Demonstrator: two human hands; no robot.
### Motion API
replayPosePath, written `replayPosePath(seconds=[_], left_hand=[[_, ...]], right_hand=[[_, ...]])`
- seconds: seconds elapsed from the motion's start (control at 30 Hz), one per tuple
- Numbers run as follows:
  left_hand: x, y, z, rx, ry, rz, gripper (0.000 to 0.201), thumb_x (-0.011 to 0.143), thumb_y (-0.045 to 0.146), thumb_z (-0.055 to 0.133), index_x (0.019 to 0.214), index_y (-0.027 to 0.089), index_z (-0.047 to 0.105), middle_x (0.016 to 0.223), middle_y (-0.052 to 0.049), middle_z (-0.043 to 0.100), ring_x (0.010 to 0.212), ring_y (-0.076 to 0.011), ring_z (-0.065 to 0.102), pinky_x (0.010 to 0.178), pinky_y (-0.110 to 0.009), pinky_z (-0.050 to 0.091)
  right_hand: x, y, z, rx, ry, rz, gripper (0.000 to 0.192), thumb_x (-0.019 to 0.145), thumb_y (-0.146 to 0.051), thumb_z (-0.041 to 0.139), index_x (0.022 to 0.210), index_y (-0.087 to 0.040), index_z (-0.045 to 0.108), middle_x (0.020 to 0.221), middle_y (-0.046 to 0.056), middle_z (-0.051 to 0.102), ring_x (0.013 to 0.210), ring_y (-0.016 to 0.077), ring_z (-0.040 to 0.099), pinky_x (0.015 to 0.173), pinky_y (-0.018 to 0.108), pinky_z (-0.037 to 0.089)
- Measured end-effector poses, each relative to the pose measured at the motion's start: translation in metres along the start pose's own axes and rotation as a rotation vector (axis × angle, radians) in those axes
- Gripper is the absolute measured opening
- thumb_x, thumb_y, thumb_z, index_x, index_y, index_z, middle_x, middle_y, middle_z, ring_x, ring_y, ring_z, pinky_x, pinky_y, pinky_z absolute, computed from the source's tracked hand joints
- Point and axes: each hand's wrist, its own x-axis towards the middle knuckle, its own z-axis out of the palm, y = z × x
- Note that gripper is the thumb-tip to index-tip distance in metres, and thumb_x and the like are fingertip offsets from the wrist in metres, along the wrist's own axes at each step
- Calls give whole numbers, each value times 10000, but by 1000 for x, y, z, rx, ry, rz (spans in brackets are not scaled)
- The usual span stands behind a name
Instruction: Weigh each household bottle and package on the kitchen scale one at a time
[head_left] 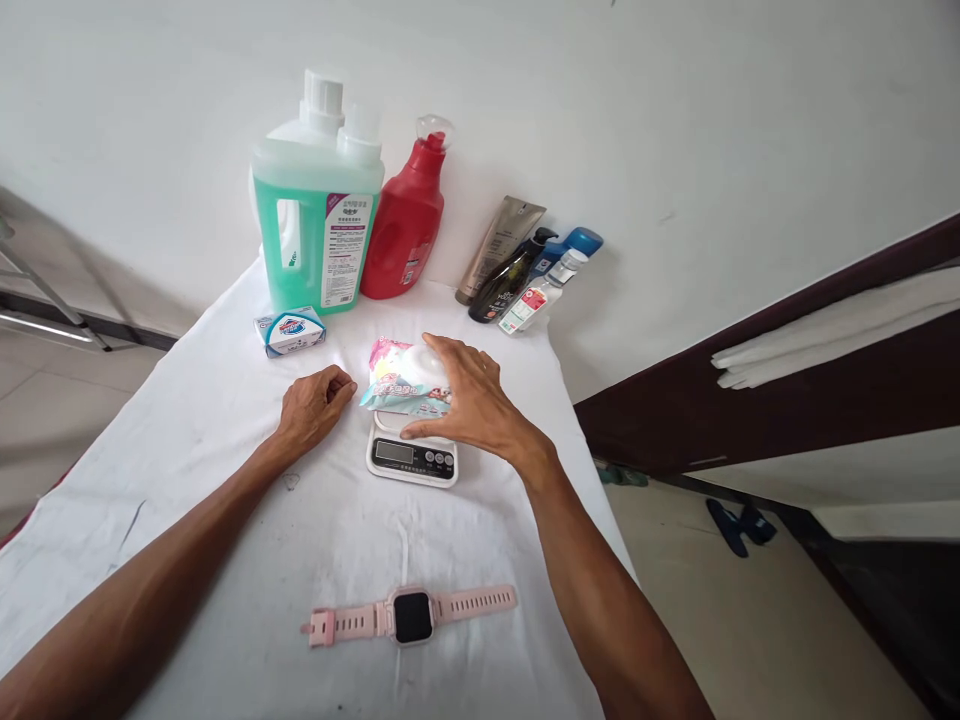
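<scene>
Two bare forearms reach in from the bottom edge over a table draped in a white cloth [225, 470]. On the left, the left hand [313, 408] rests knuckles-up on the cloth, its fingers curled loosely inward into a soft fist, holding nothing; its fingertips are tucked under and cannot be seen. Just beyond it lies a small blue and white box [290, 330]. Right of that hand, a pink and white soft packet [401, 380] sits on a small white kitchen scale [412, 455], covering most of the platform. The right hand [469, 400] lies palm-down over the packet's right half, fingers spread and gently bent, thumb along the near edge. The scale's display is too small to read. Against the wall stand a green jug [315, 230], a red bottle [405, 225], a bronze tube [499, 248], and several small bottles [536, 280] leaning together. Near the front edge lies a pink smartwatch [412, 615], its screen dark.
</scene>
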Motion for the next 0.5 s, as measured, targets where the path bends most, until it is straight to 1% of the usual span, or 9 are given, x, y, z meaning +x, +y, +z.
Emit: replayPosePath(seconds=[0.07, 0.13, 0.2, 0.27, 0.3, 0.37, 0.43, 0.5], left_hand=[[0, 0, -1, 2, -7, -4, 234, 919, 413, 531, 891, 238, 683, 864, -11, 769, 753, -184, 650, 677, -296, 395], [0, 0, -1, 4, -10, -3, 232, 921, 410, 526, 885, 241, 680, 860, -12, 770, 755, -187, 654, 673, -296, 394], [-1, 0, -1, 5, -10, 2, 229, 924, 406, 524, 889, 243, 681, 860, -11, 768, 774, -193, 662, 675, -296, 394], [0, 0, -1, 10, -6, 4, 222, 925, 400, 527, 896, 245, 683, 868, -11, 768, 798, -198, 669, 680, -297, 393], [0, 0, -1, 14, -4, 1, 219, 926, 399, 530, 899, 245, 683, 872, -11, 767, 805, -200, 671, 681, -298, 393], [0, 0, 0, 17, -4, -1, 217, 928, 399, 531, 901, 244, 681, 874, -13, 766, 807, -203, 671, 680, -302, 390], [0, -1, 0, 13, -4, 4, 216, 928, 400, 532, 900, 242, 676, 866, -16, 760, 805, -205, 670, 680, -305, 389], [0, -2, 1, 3, -6, 12, 214, 925, 403, 534, 900, 241, 671, 858, -19, 755, 803, -207, 669, 682, -307, 388]], right_hand=[[12, 1, 0, -73, -33, 19, 1172, 624, -597, 933, 1589, -286, 344, 1582, 183, 487, 1492, 430, 409, 1237, 716, 180], [22, 4, -3, -103, -64, 32, 1126, 610, -549, 946, 1552, -268, 397, 1542, 188, 528, 1461, 433, 449, 1213, 709, 237], [28, 6, -7, -98, -103, 41, 988, 609, -501, 945, 1455, -254, 497, 1448, 167, 606, 1363, 417, 545, 1150, 654, 364], [31, 7, -11, -67, -119, 58, 802, 622, -464, 932, 1311, -243, 585, 1264, 121, 697, 1173, 373, 649, 1015, 553, 488], [31, 7, -11, -43, -111, 64, 728, 628, -455, 925, 1247, -241, 607, 1174, 94, 719, 1078, 345, 673, 941, 501, 517], [27, 8, -10, 18, -58, 69, 653, 630, -450, 918, 1171, -241, 618, 1072, 54, 729, 964, 301, 678, 840, 424, 520], [20, 11, -9, 94, 26, 83, 621, 629, -461, 920, 1126, -242, 621, 1021, 29, 731, 910, 272, 671, 792, 379, 503], [14, 16, -8, 176, 112, 119, 605, 628, -497, 920, 1090, -239, 628, 960, 11, 728, 876, 257, 664, 769, 359, 495]])
